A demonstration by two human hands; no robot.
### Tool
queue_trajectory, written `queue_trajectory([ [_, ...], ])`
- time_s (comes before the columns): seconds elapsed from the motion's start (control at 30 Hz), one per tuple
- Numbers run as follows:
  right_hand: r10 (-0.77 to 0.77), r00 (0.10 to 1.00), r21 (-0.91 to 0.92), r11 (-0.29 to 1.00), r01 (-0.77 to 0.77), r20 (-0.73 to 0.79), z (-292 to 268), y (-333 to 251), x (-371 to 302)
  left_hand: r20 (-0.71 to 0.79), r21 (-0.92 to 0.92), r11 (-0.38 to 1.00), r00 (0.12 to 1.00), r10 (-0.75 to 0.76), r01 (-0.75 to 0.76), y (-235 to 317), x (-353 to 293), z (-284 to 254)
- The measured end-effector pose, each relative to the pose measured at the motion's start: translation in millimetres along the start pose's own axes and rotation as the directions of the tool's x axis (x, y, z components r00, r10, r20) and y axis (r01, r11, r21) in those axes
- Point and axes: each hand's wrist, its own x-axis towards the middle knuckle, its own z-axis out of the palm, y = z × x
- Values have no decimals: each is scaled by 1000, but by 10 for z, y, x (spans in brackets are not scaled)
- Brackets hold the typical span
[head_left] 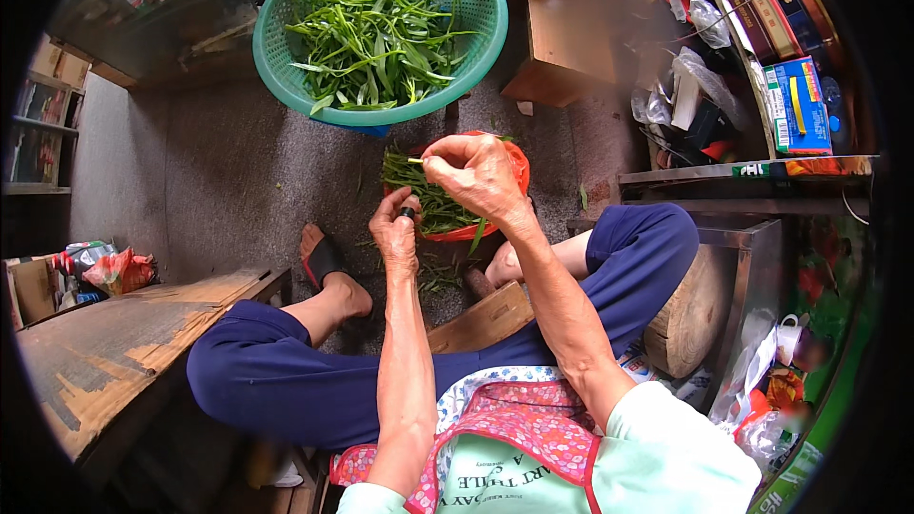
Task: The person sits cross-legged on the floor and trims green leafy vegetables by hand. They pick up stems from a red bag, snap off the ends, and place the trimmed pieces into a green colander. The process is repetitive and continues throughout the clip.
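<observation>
My right hand (476,176) pinches a short pale green stem (415,161) between thumb and fingertips. Just below and left of it is my left hand (394,227), its fingers curled closed with a dark band (407,212) round one digit; whatever it may hold is too small to make out. Beneath both hands, an open red plastic bag (520,169) on the floor contains long green stems (440,213). Beyond them stands a green plastic colander (276,86) heaped with narrow leafy greens (376,38).
My knees spread either side of the bag, with a wooden block (484,318) between them. A worn wooden board (124,343) is at left. A brown carton (562,38) stands right of the colander; cluttered shelves (743,171) line the right. Scraps (433,276) litter the floor.
</observation>
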Motion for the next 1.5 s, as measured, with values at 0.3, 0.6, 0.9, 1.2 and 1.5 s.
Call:
queue_trajectory([
  [0.3,-187,971,-525,817,237,148,68,99,-22,310,284,933,942,129,-221,600,46,-11],
  [0.6,-515,852,-254,816,520,90,41,-361,287,-215,-448,859,903,-372,247,183,161,-189],
  [0.9,-791,583,-662,538,522,-183,53,-797,1139,-165,732,680,980,114,44,-469,6,52],
  [1.2,-184,982,-222,956,191,51,16,164,36,-64,858,512,978,199,-48,-409,-58,-28],
  [1.5,55,987,-207,975,-86,-152,-127,951,-490,164,490,859,983,76,-148,767,-46,260],
])
